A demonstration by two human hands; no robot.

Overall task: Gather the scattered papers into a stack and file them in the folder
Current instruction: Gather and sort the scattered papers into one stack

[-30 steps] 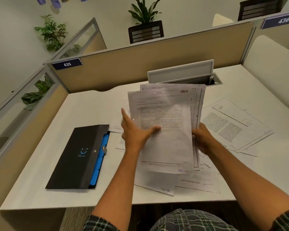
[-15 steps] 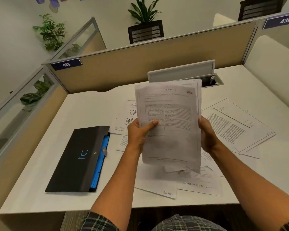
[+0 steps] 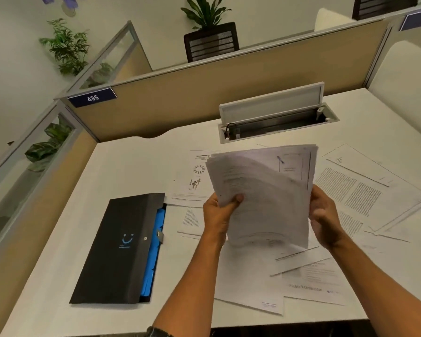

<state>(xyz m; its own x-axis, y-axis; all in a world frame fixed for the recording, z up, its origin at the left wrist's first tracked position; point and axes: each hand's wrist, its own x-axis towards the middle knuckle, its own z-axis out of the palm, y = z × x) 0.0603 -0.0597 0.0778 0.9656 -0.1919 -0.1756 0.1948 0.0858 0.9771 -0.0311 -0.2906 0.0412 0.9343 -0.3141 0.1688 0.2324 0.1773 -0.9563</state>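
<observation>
White sheets are what you have in hand: a partial stack (image 3: 265, 198) held up off the desk (image 3: 122, 166), tilted back, its upper edges fanned rather than flush. Your left hand (image 3: 218, 216) grips the lower left edge with the thumb curled over the front, and your right hand (image 3: 325, 218) clasps the right edge, fingers wrapped behind. To square it well, loosen both grips just enough for the pages to slide, then tap the bottom edge on a bare patch of desk, not on the loose sheets below. Plenty is left to gather: printed pages (image 3: 365, 190) to your right, a few (image 3: 195, 181) beyond your left hand, and more (image 3: 306, 283) under your wrists. Add those before filing. The black folder (image 3: 114, 249) lies flat and closed to your left, blue pockets showing at its edge, well apart from the stack; it looks untouched.
</observation>
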